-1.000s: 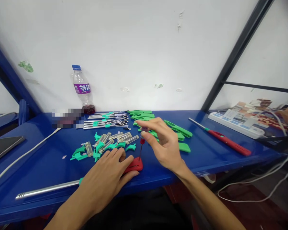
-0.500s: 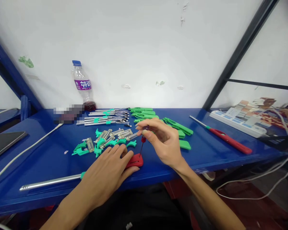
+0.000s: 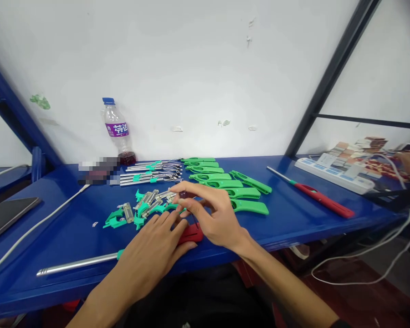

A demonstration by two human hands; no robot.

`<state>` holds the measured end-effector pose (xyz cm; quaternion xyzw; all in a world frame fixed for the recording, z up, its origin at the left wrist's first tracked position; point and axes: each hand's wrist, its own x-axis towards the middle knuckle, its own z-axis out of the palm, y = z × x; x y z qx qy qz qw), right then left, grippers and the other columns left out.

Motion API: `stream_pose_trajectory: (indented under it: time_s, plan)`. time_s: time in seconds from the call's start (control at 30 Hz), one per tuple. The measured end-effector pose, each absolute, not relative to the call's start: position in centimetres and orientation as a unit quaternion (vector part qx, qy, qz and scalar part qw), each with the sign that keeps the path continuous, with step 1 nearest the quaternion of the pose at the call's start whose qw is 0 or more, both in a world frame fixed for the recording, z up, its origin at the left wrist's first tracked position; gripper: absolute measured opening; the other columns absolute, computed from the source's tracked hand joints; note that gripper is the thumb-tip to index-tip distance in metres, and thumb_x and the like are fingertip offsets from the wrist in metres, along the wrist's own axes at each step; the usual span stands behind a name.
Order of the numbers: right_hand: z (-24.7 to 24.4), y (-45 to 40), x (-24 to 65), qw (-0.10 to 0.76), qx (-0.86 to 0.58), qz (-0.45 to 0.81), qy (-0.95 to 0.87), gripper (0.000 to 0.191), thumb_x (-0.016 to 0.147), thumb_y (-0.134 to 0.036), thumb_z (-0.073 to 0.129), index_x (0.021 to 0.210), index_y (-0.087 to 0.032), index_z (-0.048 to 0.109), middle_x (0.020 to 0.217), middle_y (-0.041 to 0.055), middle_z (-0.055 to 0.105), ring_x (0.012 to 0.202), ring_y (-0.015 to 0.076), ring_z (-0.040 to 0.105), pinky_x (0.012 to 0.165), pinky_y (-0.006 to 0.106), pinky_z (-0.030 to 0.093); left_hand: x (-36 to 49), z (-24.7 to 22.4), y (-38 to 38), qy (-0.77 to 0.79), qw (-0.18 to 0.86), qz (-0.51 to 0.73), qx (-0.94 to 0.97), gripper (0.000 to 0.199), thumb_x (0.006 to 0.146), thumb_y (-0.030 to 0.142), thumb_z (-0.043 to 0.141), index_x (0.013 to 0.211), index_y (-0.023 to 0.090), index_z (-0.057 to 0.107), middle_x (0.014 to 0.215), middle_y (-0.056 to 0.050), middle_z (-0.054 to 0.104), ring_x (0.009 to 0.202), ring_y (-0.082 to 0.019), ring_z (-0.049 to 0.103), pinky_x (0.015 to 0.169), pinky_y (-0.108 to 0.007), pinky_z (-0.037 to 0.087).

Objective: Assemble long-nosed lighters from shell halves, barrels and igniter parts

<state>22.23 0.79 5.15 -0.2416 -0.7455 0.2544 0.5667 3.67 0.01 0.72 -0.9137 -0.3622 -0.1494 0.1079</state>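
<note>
My left hand (image 3: 160, 234) is closed over a long-nosed lighter, pressing it to the table. The lighter's red handle end (image 3: 194, 233) shows past my fingers, and its silver tube (image 3: 78, 265) sticks out to the left behind a green collar. My right hand (image 3: 213, 212) pinches a small screwdriver (image 3: 183, 195) between thumb and fingers. Its thin shaft slants down to the right, to the red handle; the tip's exact contact is hard to see. Green plastic triggers and clear gas tanks (image 3: 150, 202) lie just beyond my hands.
Green handle shells (image 3: 248, 193) lie behind my right hand, with metal tubes and wires (image 3: 140, 177) left of them. A finished-looking red lighter (image 3: 323, 199) lies right, near a power strip (image 3: 335, 176). A bottle (image 3: 118, 130), phone (image 3: 10, 216) and white cable (image 3: 43, 226) are left.
My right hand has moved left and slightly down, and the screwdriver has gone from nearly upright to leaning left. My left hand keeps its hold on the lighter. The view has shifted slightly.
</note>
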Motion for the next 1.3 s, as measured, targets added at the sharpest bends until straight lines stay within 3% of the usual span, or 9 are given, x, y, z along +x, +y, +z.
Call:
stream_pose_trajectory:
  time_s: [0.17,0.3,0.4,0.53,0.67,0.8,0.87,1.03,1.3]
  plan:
    - [6.9,0.5,23.8,0.627,-0.251,0.284,-0.681,0.02,0.103,-0.024,0.062,0.121,-0.026,0.07,0.115,0.0045,0.072,0.093,0.0166,0.072,0.069,0.027,0.065,3.9,1.2,-0.4,-0.341,0.133,-0.178,-0.913,0.025,0.107,0.043,0.055,0.107,0.018,0.06,0.1,-0.007,0.068,0.088,-0.03,0.066,0.08,-0.045,0.051]
    - [9.9,-1.6,27.1,0.698,-0.279,0.179,-0.635,0.022,0.105,-0.024,0.058,0.124,-0.031,0.067,0.112,0.0043,0.067,0.091,0.0171,0.067,0.065,0.027,0.061,4.2,1.6,-0.8,-0.323,0.154,-0.211,-0.91,0.026,0.109,0.043,0.049,0.106,0.018,0.058,0.095,-0.006,0.068,0.081,-0.029,0.065,0.076,-0.043,0.048]
    - [11.4,-3.3,29.4,0.688,-0.352,0.135,-0.62,0.027,0.107,-0.028,0.056,0.132,-0.033,0.065,0.109,0.0046,0.064,0.083,0.0176,0.061,0.063,0.029,0.055,4.1,1.7,-1.0,-0.298,0.205,-0.253,-0.897,0.026,0.113,0.034,0.04,0.11,0.016,0.058,0.092,-0.006,0.069,0.077,-0.027,0.064,0.077,-0.042,0.045]
    - [11.8,-4.6,30.0,0.577,-0.453,0.113,-0.67,0.024,0.109,-0.033,0.054,0.125,-0.033,0.072,0.104,0.0034,0.067,0.089,0.019,0.064,0.066,0.028,0.053,3.5,1.7,-1.1,-0.258,0.285,-0.293,-0.875,0.015,0.106,0.013,0.05,0.117,0.013,0.06,0.096,-0.009,0.071,0.078,-0.027,0.062,0.08,-0.043,0.043]
    - [11.1,-5.3,28.0,0.413,-0.47,0.123,-0.77,0.018,0.105,-0.04,0.063,0.118,-0.032,0.073,0.113,0.0031,0.072,0.101,0.0217,0.069,0.083,0.033,0.057,2.9,2.1,-1.1,-0.253,0.315,-0.314,-0.859,0.023,0.098,0.0,0.055,0.116,0.013,0.063,0.098,-0.012,0.072,0.078,-0.027,0.063,0.076,-0.041,0.04]
    - [8.6,-5.5,26.2,0.257,-0.447,0.147,-0.844,0.042,0.096,-0.036,0.077,0.136,-0.037,0.063,0.13,0.0003,0.068,0.108,0.0222,0.071,0.097,0.038,0.056,2.6,3.2,-1.6,-0.247,0.315,-0.36,-0.843,0.022,0.099,-0.001,0.054,0.111,0.013,0.065,0.095,-0.011,0.074,0.08,-0.025,0.066,0.075,-0.04,0.04]
    - [7.1,-5.3,25.6,0.262,-0.438,0.166,-0.844,0.045,0.095,-0.035,0.078,0.136,-0.038,0.061,0.127,-0.0016,0.07,0.108,0.0218,0.071,0.098,0.037,0.055,2.5,3.6,-1.9,-0.242,0.311,-0.375,-0.839,0.022,0.099,-0.002,0.054,0.11,0.013,0.066,0.094,-0.011,0.074,0.079,-0.024,0.067,0.075,-0.04,0.041]
    - [4.8,-4.9,25.1,0.357,-0.41,0.137,-0.828,0.023,0.103,-0.023,0.066,0.124,-0.03,0.068,0.113,-0.0011,0.076,0.096,0.0182,0.075,0.084,0.029,0.056,2.2,3.9,-2.5,-0.238,0.304,-0.379,-0.841,0.021,0.1,-0.001,0.054,0.112,0.013,0.066,0.095,-0.011,0.075,0.08,-0.023,0.068,0.077,-0.04,0.041]
    - [4.3,-4.9,25.9,0.378,-0.372,-0.023,-0.848,0.037,0.099,-0.008,0.056,0.13,-0.026,0.063,0.108,0.0028,0.076,0.084,0.0173,0.075,0.057,0.028,0.042,1.3,4.7,-2.5,-0.276,0.304,-0.338,-0.847,0.013,0.106,0.012,0.054,0.116,0.014,0.062,0.094,-0.008,0.076,0.079,-0.023,0.068,0.082,-0.041,0.048]
